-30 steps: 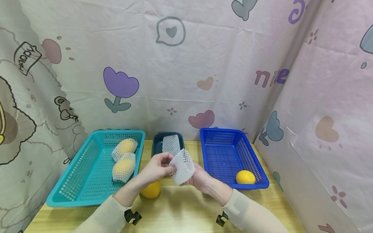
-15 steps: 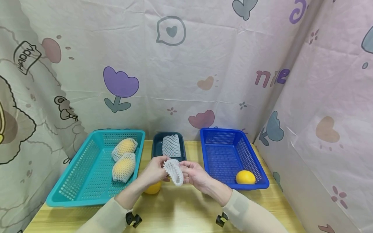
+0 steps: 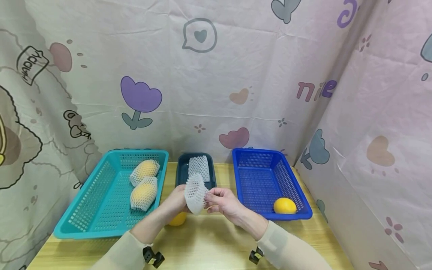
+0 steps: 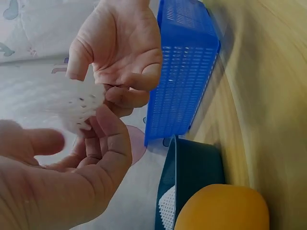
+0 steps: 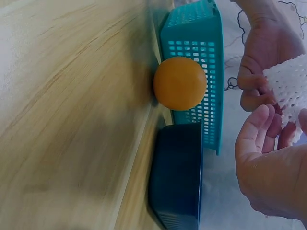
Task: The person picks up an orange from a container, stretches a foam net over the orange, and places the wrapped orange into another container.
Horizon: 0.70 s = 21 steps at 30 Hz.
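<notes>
A white foam fruit net point(image 3: 195, 194) is held up over the table between both hands, its mesh mouth turned upward and spread. My left hand point(image 3: 176, 198) holds it from the left, fingers partly hidden behind it. On the other side my right hand point(image 3: 227, 204) pinches its edge between thumb and fingers. Under the left hand, a bare yellow-orange round fruit point(image 5: 180, 83) rests on the table beside the teal basket. Another flat foam net point(image 3: 199, 167) lies in the small dark tray point(image 3: 182, 173) just beyond the hands.
At left stands the teal basket point(image 3: 101, 195), with two net-wrapped yellow fruits point(image 3: 144, 193) inside. The blue basket point(image 3: 256, 183) at right holds one bare yellow fruit point(image 3: 285, 206). A printed curtain point(image 3: 202, 93) closes off the back and sides of the wooden table point(image 3: 216, 243).
The foam net has turned between the hands and shifted a little left, its mouth now spread wider. The right hand has moved from behind the net to its right edge.
</notes>
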Tool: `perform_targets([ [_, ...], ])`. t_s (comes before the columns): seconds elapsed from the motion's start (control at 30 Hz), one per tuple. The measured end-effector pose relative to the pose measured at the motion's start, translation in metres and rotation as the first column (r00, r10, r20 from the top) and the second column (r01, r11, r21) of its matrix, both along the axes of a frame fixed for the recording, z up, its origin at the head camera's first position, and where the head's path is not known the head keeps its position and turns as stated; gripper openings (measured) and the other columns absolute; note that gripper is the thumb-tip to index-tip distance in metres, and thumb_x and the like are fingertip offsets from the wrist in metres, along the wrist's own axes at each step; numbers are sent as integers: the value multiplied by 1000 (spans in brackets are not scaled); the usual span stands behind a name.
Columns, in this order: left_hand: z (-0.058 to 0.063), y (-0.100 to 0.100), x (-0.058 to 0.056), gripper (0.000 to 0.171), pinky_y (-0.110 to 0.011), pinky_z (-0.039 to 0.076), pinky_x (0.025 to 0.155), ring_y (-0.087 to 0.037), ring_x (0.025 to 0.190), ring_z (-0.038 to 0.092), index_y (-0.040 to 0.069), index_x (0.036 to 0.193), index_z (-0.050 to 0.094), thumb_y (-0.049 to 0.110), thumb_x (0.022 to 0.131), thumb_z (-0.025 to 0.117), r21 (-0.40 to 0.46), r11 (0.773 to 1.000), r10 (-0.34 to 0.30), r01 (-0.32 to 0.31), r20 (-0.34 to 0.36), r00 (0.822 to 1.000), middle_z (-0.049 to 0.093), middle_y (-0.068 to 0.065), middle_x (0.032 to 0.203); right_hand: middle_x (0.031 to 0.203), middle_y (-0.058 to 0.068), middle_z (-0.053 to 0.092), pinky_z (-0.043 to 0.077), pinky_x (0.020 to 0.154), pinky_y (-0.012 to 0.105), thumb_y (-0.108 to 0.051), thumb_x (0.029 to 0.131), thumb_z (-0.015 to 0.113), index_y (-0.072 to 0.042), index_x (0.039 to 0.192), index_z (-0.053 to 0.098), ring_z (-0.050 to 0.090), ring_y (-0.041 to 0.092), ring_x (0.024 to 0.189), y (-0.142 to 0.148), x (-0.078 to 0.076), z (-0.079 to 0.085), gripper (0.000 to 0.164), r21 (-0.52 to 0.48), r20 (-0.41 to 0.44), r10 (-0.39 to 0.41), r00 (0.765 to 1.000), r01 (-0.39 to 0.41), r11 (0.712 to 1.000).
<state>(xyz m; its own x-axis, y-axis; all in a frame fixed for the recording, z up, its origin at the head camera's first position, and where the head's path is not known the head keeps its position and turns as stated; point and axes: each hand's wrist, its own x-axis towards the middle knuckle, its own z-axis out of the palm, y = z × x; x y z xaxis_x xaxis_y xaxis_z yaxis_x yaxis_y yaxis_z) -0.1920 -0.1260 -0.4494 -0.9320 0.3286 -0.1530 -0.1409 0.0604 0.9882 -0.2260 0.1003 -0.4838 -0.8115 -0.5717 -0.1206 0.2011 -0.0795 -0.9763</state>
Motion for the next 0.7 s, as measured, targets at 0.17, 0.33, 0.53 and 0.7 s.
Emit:
perform_targets([
  [0.17,0,-2,-2,36,-30,65,87,-15,97,73,0,138,65,27,118,51,109,994,-3,-7,90,996,78,0,109,95,-10,79,66,85,30,-9,109,64,-21,93,72,77,8,90,0,1,1,22,-35,18,-8,1000,9,999],
  [0.33,-3,-6,-4,28,-27,67,90,-12,102,75,1,138,61,17,118,50,234,971,17,-51,145,989,77,1,116,95,-8,84,67,88,29,-7,111,60,-21,108,76,81,6,89,-2,2,2,21,-114,33,-26,999,29,993],
  [0.53,-8,-15,-4,35,-24,67,83,-8,97,77,3,144,63,25,119,53,259,965,-82,38,162,983,81,4,112,95,-10,82,67,88,28,-6,109,60,-23,103,75,79,4,86,-3,2,2,24,-157,51,-61,997,69,985],
  [0.7,-9,-19,-1,37,-21,62,71,-7,85,73,3,137,70,30,119,52,209,968,-182,141,189,965,82,1,107,96,-11,82,65,89,29,-7,111,58,-24,106,75,77,4,89,-2,-1,2,25,-168,78,-62,995,75,983],
])
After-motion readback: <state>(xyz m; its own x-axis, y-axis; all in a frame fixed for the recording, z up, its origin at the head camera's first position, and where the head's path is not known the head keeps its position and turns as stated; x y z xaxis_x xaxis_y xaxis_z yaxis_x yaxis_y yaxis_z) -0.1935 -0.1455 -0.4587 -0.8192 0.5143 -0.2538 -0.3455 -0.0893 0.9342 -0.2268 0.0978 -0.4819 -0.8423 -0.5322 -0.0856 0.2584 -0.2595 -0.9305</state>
